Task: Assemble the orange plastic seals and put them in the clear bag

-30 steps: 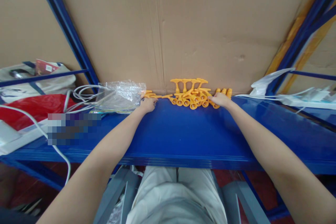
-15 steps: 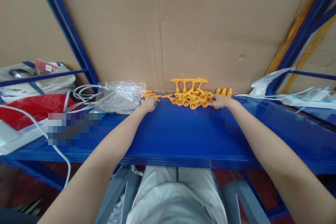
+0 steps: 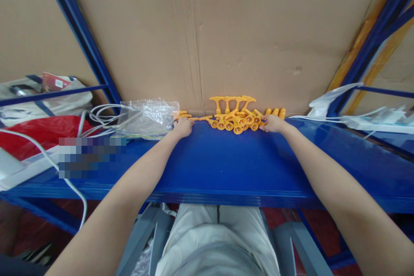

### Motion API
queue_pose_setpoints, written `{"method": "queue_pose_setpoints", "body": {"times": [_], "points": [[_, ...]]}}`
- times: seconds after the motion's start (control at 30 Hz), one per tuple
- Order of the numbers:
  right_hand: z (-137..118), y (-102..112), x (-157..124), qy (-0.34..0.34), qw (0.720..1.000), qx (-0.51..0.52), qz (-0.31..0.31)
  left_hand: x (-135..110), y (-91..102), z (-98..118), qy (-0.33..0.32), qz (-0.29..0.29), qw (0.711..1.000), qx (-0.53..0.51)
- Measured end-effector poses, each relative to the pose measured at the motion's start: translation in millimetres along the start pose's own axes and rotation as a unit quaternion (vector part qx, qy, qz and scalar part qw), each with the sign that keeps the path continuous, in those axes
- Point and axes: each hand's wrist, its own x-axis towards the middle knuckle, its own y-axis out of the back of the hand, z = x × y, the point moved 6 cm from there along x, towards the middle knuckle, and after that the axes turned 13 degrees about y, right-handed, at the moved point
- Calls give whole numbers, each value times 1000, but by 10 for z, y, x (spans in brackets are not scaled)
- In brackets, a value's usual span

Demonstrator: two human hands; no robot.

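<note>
A heap of orange plastic T-handled pieces with hollow cone ends (image 3: 238, 130) lies at the back of the blue shelf. Behind it, several T-shaped pieces (image 3: 227, 103) lean against the cardboard. At the heap's right edge, my right hand (image 3: 274, 123) has its thumb and fingers closed around an orange piece, mostly hidden by the hand. Rounded orange ends (image 3: 275, 111) show just behind that hand. To the left, my left hand (image 3: 183, 127) rests with curled fingers beside thin orange parts (image 3: 194, 119); whatever its fingers touch is hidden.
A clear plastic bag (image 3: 145, 116) lies left of my left hand, with white cables (image 3: 103, 114) beside it. A red bag (image 3: 64, 131) sits further left. Upright cardboard (image 3: 242, 34) backs the blue shelf (image 3: 223, 164). A white power strip (image 3: 381, 124) is at right.
My right hand has shifted slightly, its fingers closing in beside the heap. An orange end that showed beneath it is no longer visible. My left fingers have curled inward a little.
</note>
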Motion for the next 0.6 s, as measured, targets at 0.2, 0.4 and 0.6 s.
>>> {"method": "queue_pose_setpoints", "body": {"times": [0.2,0.4,0.6], "points": [[-77,3,-17,18,999,-48,7,-1,69,-12,24,36,998,-51],[-185,35,-53,31,992,-126,5,-56,196,-40,55,88,988,-117],[-185,94,-100,7,985,-170,22,-186,426,18,37,156,977,-139]]}}
